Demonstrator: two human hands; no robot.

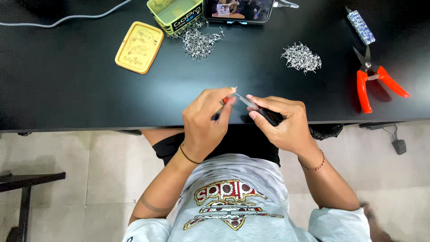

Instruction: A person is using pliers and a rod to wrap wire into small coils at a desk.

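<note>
left hand fingers pinch small metal piece | right hand grips tool | table edge

The worktop is black. The tin is yellow-green and its lid yellow; the cutters have orange-red handles. A blue-and-white patterned case lies near silvery pin heaps.

bare black table ahead, wire heaps and pruning shears beyond
</note>
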